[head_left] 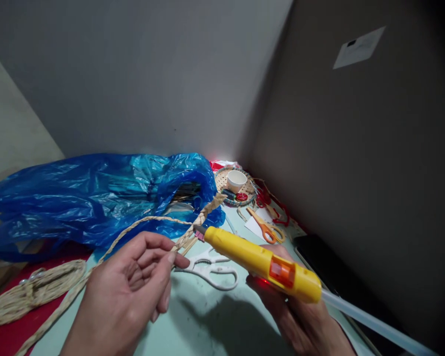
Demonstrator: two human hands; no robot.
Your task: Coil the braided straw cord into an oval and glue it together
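In the head view, the left hand (133, 282) is reaching in from the lower left with its palm turned up and its fingers curled, and it is pinching a straw braid (207, 210) between the thumb and the fingertips. The braid is rising from that pinch up and to the right, its free end lying against the mouth of a blue plastic bag (96, 198), while a thinner length of it is arcing back to the left above the hand and running down towards a coil of braid (29, 291) that is resting on a red mat (7, 336). The right hand (300, 316) is coming in from the lower right and is wrapping closed around the grip of a yellow glue gun (263, 264), with a clear glue stick (371, 324) sticking out of its rear. The gun is pointing up and left, and its nozzle is sitting right at the braid, just above the left thumb; whether it is touching cannot be told. White scissors (213, 269) are lying on the pale green table (207, 326) between the two hands, under the gun. Farther back, orange scissors (266, 228) are lying near a small woven basket (246, 191) that is holding a white cup (236, 179)
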